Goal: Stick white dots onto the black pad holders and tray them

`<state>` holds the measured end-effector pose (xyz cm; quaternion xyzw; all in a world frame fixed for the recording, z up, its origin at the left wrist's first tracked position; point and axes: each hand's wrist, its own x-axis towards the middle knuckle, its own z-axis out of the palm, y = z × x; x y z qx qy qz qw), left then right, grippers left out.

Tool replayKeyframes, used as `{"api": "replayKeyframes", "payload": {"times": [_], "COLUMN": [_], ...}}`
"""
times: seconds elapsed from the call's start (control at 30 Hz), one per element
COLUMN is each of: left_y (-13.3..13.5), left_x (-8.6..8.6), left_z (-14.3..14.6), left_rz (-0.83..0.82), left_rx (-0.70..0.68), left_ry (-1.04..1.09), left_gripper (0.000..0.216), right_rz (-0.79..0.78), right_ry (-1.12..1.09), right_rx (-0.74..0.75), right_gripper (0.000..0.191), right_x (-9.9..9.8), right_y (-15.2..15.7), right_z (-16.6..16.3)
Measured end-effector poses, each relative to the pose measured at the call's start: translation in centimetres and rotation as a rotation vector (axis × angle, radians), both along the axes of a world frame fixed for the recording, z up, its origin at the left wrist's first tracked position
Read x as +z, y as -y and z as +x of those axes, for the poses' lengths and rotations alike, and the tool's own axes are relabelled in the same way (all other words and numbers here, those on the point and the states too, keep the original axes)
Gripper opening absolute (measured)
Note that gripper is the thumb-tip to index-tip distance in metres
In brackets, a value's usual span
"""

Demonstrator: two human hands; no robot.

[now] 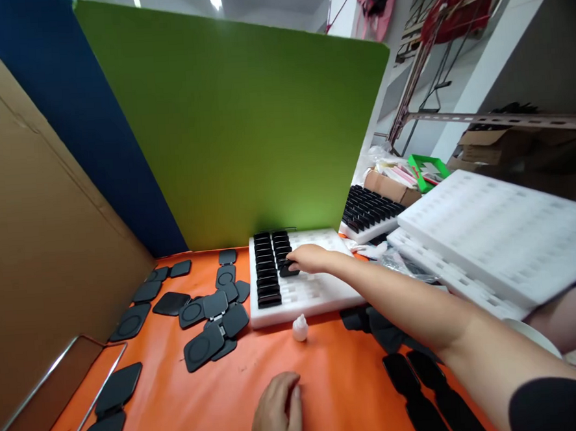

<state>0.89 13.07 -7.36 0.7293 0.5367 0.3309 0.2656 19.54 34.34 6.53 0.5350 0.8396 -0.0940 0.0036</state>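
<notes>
My right hand (309,258) reaches over a white foam tray (322,298) and is closed on a black folding charger pad (288,269), which sits at the front end of the tray's second row. A full row of upright black pads (267,275) fills the tray's left side. My left hand (278,411) lies on the orange table near the front, its fingers loosely bent, with nothing visible in them. Between it and the tray stands a small white knobbly object (299,328). To the left, several unfolded black pads (203,348) lie overlapping, some marked with a ring.
A green panel (243,120) rises behind the tray, and a cardboard wall (42,191) stands at left beside a bent metal wire frame (84,397). On the right are more black pads (425,389), stacked white foam trays (504,235) and another filled tray (370,210).
</notes>
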Motion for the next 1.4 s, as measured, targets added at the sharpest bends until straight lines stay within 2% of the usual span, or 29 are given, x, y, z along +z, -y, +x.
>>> {"api": "replayKeyframes", "payload": {"times": [0.13,0.27,0.33,0.43,0.53,0.63,0.73,0.8,0.9,0.97,1.03,1.17,1.33,1.4], "left_y": [-0.3,-0.4,-0.3,-0.1,0.0,0.1,-0.1,-0.1,0.1,0.6,1.4,3.7,5.1,5.0], "left_x": [-0.1,0.1,0.3,0.5,0.6,0.5,0.4,0.6,1.0,1.3,1.5,1.6,1.6,1.9], "left_z": [0.1,0.1,0.1,0.1,0.0,-0.1,0.2,0.4,0.7,0.9,1.4,3.4,5.5,5.3], "left_rz": [-0.016,-0.018,-0.022,-0.050,-0.077,-0.105,-0.135,-0.143,-0.140,-0.138,-0.146,-0.197,-0.326,-0.426], "left_rx": [-0.039,-0.046,-0.033,-0.019,-0.035,-0.055,-0.065,-0.070,-0.075,-0.079,-0.091,-0.155,-0.209,-0.219], "left_ry": [-0.034,-0.026,-0.019,-0.012,-0.004,0.003,-0.002,-0.011,-0.019,-0.018,-0.001,0.089,0.235,0.293], "left_gripper": [0.020,0.019,0.020,0.021,0.023,0.026,0.027,0.027,0.027,0.028,0.031,0.036,0.055,0.049], "right_rz": [-0.088,-0.081,-0.044,0.041,0.103,0.049,-0.077,-0.131,-0.137,-0.146,-0.177,-0.227,-0.162,-0.161], "right_ry": [0.054,0.008,-0.037,-0.114,-0.172,-0.169,-0.113,-0.067,-0.036,-0.042,-0.071,-0.249,-0.700,-0.900], "right_rx": [0.048,0.024,-0.002,-0.075,-0.192,-0.309,-0.436,-0.529,-0.637,-0.677,-0.698,-0.688,-0.521,-0.536], "right_gripper": [0.012,0.016,0.019,0.031,0.042,0.031,0.028,0.033,0.052,0.065,0.070,0.058,0.040,0.035], "right_x": [-2.8,-5.2,-5.7,-5.2,-3.9,-3.2,-4.0,-5.3,-7.7,-8.8,-9.3,-9.3,-9.1,-9.1], "right_y": [-2.1,-1.7,-0.6,1.7,5.7,12.5,21.1,26.2,30.7,31.6,31.8,32.4,34.0,34.3], "right_z": [-0.7,-0.9,-1.1,-0.6,2.4,7.7,12.0,13.0,12.5,11.4,10.2,7.6,4.3,3.5]}}
